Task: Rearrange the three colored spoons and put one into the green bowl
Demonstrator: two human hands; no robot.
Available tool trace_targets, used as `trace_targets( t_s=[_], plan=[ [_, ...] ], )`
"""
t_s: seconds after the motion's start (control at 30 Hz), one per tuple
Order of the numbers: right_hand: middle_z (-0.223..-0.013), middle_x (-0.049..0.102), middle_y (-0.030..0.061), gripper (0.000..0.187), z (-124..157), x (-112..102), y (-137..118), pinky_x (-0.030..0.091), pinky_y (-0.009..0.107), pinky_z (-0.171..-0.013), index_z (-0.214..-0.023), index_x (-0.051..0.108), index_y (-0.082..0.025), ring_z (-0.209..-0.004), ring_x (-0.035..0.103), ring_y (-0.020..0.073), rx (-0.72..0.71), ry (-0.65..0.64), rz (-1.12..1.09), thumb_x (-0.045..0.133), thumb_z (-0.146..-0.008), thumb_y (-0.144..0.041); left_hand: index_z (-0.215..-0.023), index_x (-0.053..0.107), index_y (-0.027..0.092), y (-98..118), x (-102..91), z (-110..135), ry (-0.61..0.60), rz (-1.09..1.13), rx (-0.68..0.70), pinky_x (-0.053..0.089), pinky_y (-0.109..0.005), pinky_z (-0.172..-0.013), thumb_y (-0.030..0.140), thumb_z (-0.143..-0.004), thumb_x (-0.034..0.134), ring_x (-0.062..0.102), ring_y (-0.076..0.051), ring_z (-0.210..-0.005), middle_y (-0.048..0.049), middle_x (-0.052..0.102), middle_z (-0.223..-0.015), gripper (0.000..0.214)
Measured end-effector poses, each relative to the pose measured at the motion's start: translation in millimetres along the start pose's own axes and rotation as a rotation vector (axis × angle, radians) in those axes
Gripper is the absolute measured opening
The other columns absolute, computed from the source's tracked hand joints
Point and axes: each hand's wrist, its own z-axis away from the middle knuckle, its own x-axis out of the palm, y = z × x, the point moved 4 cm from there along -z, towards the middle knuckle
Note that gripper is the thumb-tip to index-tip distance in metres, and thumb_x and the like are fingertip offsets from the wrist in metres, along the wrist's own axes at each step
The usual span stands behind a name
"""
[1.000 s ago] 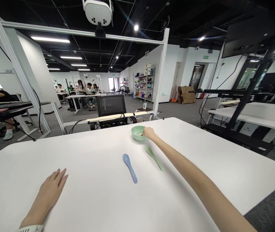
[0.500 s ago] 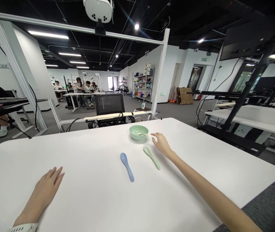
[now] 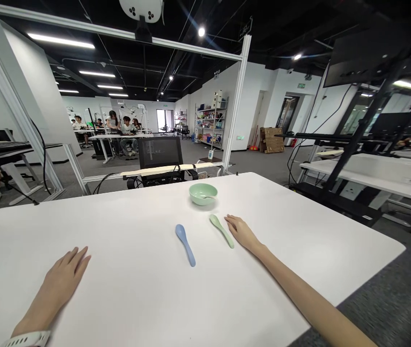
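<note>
A pale green bowl [image 3: 203, 193] stands at the far middle of the white table [image 3: 147, 299], with a small spoon lying inside it. In front of it a green spoon [image 3: 222, 230] and a blue spoon [image 3: 185, 244] lie side by side on the tabletop. My right hand [image 3: 240, 231] rests open just right of the green spoon, fingers stretched toward it and close to its handle. My left hand [image 3: 62, 277] lies flat and open on the table at the near left, holding nothing. A white band shows on the left wrist.
A black office chair [image 3: 160, 156] stands behind the table's far edge, inside a white metal frame [image 3: 236, 103]. A black stand and white desks [image 3: 372, 168] sit to the right. People sit at desks far back left. The table's right edge drops to grey carpet.
My right hand has drawn back from the bowl's rim toward me and now lies beside the green spoon. The left hand stayed flat. The view shifted slightly.
</note>
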Motion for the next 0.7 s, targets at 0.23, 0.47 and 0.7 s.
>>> trace_targets(
  t_s=[0.23, 0.47, 0.7],
  plan=[
    [-0.148, 0.066, 0.0192, 0.045, 0, -1, 0, 0.041, 0.046, -0.124, -0.135, 0.074, -0.012, -0.144, 0.058, 0.0305, -0.001, -0.002, -0.027, 0.043, -0.104, -0.023, -0.145, 0.061, 0.004, -3, 4.9, -3, -0.029, -0.015, -0.021, 0.04, -0.053, -0.125, 0.057, -0.091, 0.022, 0.053, -0.039, -0.148, -0.0229, 0.061, -0.155, 0.086],
    [-0.14, 0.071, 0.0169, 0.043, -9, -10, -1, 0.045, 0.045, -0.117, -0.133, 0.074, -0.016, -0.134, 0.062, 0.0297, 0.018, 0.067, -0.064, 0.044, -0.103, -0.025, -0.143, 0.064, 0.006, -3, 2.4, -3, -0.023, -0.007, 0.002, 0.042, -0.053, -0.124, 0.054, -0.09, 0.023, 0.054, -0.037, -0.148, -0.0212, 0.065, -0.151, 0.082],
    [-0.111, 0.075, 0.0165, 0.037, -84, -34, -37, 0.05, 0.038, -0.098, -0.121, 0.076, -0.013, -0.108, 0.067, 0.0282, 0.001, 0.241, -0.041, 0.047, -0.103, -0.029, -0.142, 0.065, 0.008, -1, -1.1, -1, -0.003, 0.002, -0.006, 0.045, -0.052, -0.121, 0.055, -0.091, 0.027, 0.058, -0.037, -0.143, -0.0207, 0.067, -0.15, 0.079]
  ],
)
